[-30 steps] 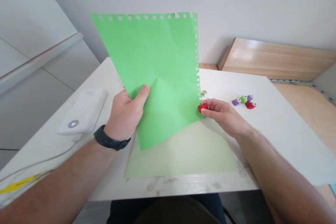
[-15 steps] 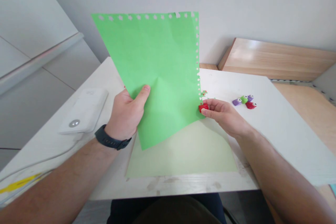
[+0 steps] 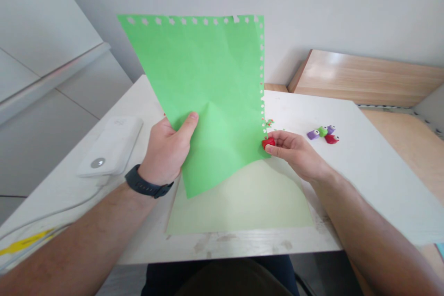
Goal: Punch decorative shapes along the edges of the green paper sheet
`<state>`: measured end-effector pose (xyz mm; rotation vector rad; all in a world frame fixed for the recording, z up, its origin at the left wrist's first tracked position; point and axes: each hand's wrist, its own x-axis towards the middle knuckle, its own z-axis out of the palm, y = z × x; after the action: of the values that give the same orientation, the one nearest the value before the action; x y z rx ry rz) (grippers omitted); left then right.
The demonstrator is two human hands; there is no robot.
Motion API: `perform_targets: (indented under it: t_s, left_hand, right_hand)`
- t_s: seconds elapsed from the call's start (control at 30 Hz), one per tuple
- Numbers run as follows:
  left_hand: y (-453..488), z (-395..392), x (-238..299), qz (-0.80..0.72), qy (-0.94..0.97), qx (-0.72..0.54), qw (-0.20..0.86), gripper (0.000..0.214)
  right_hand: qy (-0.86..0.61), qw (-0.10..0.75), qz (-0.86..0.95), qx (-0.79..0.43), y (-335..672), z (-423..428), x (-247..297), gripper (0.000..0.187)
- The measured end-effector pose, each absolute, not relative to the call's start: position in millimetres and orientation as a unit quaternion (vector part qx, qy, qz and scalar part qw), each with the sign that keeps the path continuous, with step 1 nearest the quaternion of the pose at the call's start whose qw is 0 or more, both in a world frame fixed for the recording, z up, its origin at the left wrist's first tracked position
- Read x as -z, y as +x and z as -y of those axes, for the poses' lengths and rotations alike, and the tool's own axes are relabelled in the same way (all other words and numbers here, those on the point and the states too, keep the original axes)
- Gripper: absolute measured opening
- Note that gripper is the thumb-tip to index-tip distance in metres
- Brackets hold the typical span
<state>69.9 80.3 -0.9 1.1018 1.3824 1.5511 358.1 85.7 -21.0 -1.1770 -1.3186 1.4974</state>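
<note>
Right hand [image 3: 294, 155], thumb and fingertips pinched together on a small red plastic craft punch [image 3: 268, 143], the punch over the right edge of a bright green paper sheet [image 3: 222, 78], close to its lower corner. Left hand [image 3: 164, 150] gripping the same sheet, thumb in front, fingers behind; sheet raised and tilted, small punched holes along its top and right edges. Just beside the red punch, tiny paper bits [image 3: 269, 122]. Underneath, a pale green paper sheet [image 3: 239, 203] flat on a white table [image 3: 364, 166]. Toward the table's right side, a touching cluster of small purple, green and red craft punches [image 3: 322, 132]. Near the left edge, a white rectangular device [image 3: 111, 145] with a white cable [image 3: 55, 212].
</note>
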Motion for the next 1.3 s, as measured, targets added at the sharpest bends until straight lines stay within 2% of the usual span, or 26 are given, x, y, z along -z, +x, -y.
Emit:
perform_targets:
  t_s: [0.2, 1.3]
  left_hand:
    - [68.7, -80.5, 1.6, -0.544, 0.425, -0.598, 0.407, 0.031]
    - [70.6, -81.9, 3.8, -0.553, 0.434, -0.596, 0.388, 0.031]
  right_hand:
    - [-0.466, 0.403, 0.529, -0.583, 354.9, -85.1, 19.6, 0.033]
    - [-0.499, 0.391, 0.565, -0.528, 352.5, -92.0, 29.1, 0.03]
